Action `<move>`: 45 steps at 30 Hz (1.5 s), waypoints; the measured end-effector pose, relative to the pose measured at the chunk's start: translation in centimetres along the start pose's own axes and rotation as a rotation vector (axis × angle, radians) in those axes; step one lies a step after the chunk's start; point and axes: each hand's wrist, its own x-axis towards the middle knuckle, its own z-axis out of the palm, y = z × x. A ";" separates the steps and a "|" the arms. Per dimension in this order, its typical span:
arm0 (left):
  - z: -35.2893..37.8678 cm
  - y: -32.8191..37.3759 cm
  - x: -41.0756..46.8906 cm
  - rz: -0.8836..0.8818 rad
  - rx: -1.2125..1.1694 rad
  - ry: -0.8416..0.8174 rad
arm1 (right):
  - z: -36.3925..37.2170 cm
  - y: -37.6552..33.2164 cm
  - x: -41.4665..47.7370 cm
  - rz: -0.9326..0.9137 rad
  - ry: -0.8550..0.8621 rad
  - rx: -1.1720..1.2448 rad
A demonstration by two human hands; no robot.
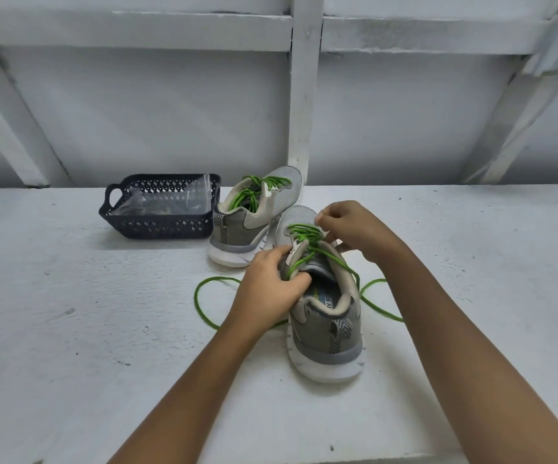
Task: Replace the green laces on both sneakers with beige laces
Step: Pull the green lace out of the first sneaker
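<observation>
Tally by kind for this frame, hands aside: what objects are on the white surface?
Sneakers: 2
Green laces: 2
Dark basket: 1
Clear plastic bag: 1, inside the basket
Total: 6

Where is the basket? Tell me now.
Head view: the basket stands left of centre on the table, just left of the far sneaker, near the wall.
</observation>
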 end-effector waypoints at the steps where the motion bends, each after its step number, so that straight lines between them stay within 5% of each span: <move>1: 0.0 0.0 0.0 -0.002 -0.004 0.000 | -0.2 -0.1 -0.2 -0.008 -0.028 -0.045; 10: 0.1 0.0 -0.1 -0.005 -0.014 0.003 | -1.5 0.1 -1.1 0.004 -0.122 -0.217; 18: 0.0 0.2 -0.1 0.001 0.032 -0.012 | 0.2 -0.1 -0.1 0.070 -0.076 -0.027; 26: 0.1 0.0 -0.1 -0.002 0.022 0.019 | -1.5 -0.7 -0.4 0.056 -0.215 -0.160; 45: 0.3 -0.2 0.0 0.005 -0.005 0.036 | -1.0 0.2 -0.2 -0.030 -0.047 -0.224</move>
